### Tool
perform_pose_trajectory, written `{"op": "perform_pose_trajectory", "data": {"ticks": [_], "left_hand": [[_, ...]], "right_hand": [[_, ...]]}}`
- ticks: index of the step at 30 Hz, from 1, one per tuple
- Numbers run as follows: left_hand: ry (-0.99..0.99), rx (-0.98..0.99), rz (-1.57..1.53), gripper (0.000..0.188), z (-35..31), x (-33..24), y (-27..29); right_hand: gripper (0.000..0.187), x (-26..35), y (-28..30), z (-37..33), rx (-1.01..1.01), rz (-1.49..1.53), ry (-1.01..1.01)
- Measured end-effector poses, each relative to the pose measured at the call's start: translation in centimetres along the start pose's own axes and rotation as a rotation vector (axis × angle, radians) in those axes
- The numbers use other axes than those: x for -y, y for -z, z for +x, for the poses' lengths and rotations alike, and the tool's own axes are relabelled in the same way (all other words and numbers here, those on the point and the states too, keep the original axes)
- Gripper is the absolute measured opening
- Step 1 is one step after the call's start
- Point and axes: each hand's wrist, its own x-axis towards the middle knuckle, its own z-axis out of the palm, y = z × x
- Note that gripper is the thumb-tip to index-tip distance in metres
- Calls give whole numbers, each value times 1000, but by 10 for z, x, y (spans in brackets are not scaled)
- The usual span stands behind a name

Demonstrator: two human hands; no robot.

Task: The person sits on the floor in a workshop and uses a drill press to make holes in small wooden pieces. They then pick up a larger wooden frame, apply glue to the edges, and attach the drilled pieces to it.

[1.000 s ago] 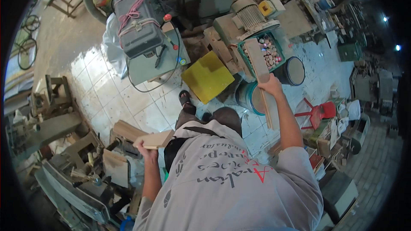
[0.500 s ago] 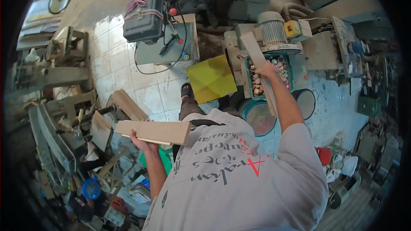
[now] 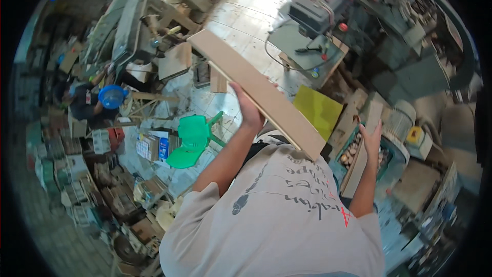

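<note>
My left hand (image 3: pixel 250 112) is closed round a long flat wooden board (image 3: pixel 256 90), its fingers partly hidden underneath. A thinner, paler strip (image 3: pixel 274 128) shows along the board's lower edge. The board slants in front of my shirt, from upper left down to the right. On the right, my right hand (image 3: pixel 371 138) spans the width of a narrow wooden plank (image 3: pixel 356 173), thumb at one edge and fingers at the other. That plank lies across a green crate (image 3: pixel 384 170) of small round pieces, which it partly covers.
A green plastic chair (image 3: pixel 189 143) stands left of my left forearm. Beyond the boards are a yellow panel (image 3: pixel 316 115) and a table with a dark case (image 3: pixel 312 15). A motor (image 3: pixel 401 121) sits beside the crate. At far left a person (image 3: pixel 84 103) is near a blue round container (image 3: pixel 113 96).
The view has swung left, bringing the green chair and the other person into fuller sight. The left-hand board now tilts more steeply, and both hands keep their wood.
</note>
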Motion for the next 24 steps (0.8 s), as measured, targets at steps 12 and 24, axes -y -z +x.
{"op": "perform_pose_trajectory", "data": {"ticks": [12,24], "left_hand": [[-56,18,-4,98,14,-10,-23],[86,81,224,54,-1,18,-5]], "right_hand": [[100,257,4,-82,898,121,460],[78,238,-4,-98,1009,472,117]]}}
